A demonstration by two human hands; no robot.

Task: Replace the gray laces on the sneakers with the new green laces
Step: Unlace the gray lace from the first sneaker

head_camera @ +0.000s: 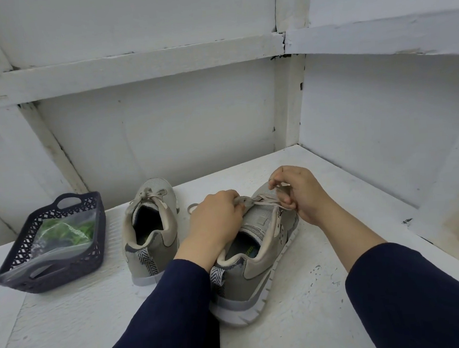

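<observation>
Two grey sneakers stand on a white shelf, heels toward me. The right sneaker [258, 258] is under both hands. My left hand [215, 218] grips its gray lace [262, 200] at the left side of the tongue. My right hand [297, 193] pinches the same lace on the right side, above the eyelets. The left sneaker [150, 228] stands apart, its gray lace tied in a bow [149, 194]. Green laces [66, 231] lie in a clear plastic bag inside a dark basket [50, 276] at the left.
The white painted shelf [326, 289] has chipped paint. White walls and beams close it in behind and on the right [383, 141]. The basket sits near the shelf's left edge.
</observation>
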